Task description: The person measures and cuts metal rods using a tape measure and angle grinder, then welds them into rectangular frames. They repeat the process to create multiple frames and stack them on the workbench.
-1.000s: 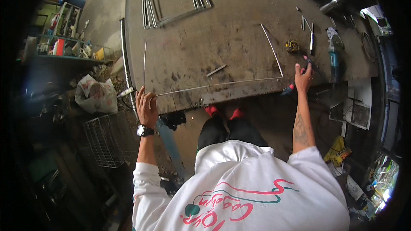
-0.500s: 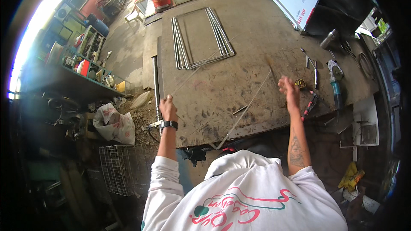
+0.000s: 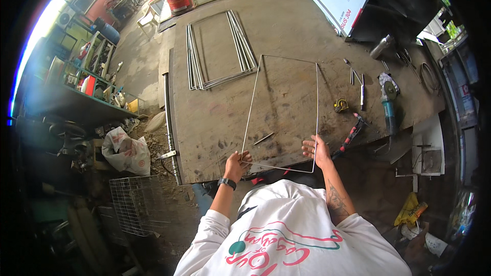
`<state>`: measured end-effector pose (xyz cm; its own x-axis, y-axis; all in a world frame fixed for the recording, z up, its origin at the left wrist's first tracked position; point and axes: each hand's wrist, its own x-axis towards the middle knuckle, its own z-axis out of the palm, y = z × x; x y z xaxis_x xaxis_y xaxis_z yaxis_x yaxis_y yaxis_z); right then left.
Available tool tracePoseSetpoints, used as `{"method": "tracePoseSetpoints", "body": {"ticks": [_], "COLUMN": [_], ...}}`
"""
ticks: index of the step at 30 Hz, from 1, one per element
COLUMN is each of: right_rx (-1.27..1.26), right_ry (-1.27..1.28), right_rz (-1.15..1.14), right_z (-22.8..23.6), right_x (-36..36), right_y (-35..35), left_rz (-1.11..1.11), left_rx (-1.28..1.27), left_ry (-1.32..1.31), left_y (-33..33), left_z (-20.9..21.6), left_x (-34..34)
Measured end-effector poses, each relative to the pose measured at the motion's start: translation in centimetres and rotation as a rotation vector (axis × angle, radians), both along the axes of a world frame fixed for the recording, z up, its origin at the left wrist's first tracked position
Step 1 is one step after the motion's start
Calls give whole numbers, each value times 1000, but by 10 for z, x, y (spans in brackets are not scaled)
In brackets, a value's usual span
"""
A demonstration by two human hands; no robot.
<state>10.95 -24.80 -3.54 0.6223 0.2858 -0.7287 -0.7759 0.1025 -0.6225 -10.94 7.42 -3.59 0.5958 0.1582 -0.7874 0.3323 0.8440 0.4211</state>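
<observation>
A thin rectangular metal rod frame (image 3: 253, 106) lies over the rusty steel worktable (image 3: 215, 117), its near side past the table's front edge. My left hand (image 3: 236, 164) grips the frame's near left corner. My right hand (image 3: 316, 151) holds the right side rod near the near right corner. A short loose rod (image 3: 264, 138) rests on the table inside the frame.
A stack of similar frames (image 3: 217, 48) lies at the table's far left. A tape measure (image 3: 341, 105), hammer (image 3: 350, 133), angle grinder (image 3: 388, 103) and small tools sit to the right. A wire basket (image 3: 134, 205) and white bag (image 3: 125, 151) stand on the floor at left.
The frame was held edge-on, looking like a single rod; it has swung down flat over the table. Both hands moved closer together, toward the front edge.
</observation>
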Motion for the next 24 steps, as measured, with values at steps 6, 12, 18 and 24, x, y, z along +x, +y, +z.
{"method": "tracePoseSetpoints", "body": {"ticks": [6, 12, 18, 24], "right_rx": [-73, -215, -129, -88], "right_ry": [-128, -163, -357, -447], "right_rz": [-96, -136, -100, -104], "right_z": [-16, -11, 14, 48], "right_x": [40, 73, 101, 107], "right_y": [-41, -40, -17, 24], "left_rz": [-201, -213, -227, -198], "left_rx": [147, 183, 206, 173], "left_ry": [-4, 14, -86, -138], "left_y": [-45, -77, -79, -44], "left_z": [12, 10, -4, 1], "left_x": [11, 15, 14, 29]}}
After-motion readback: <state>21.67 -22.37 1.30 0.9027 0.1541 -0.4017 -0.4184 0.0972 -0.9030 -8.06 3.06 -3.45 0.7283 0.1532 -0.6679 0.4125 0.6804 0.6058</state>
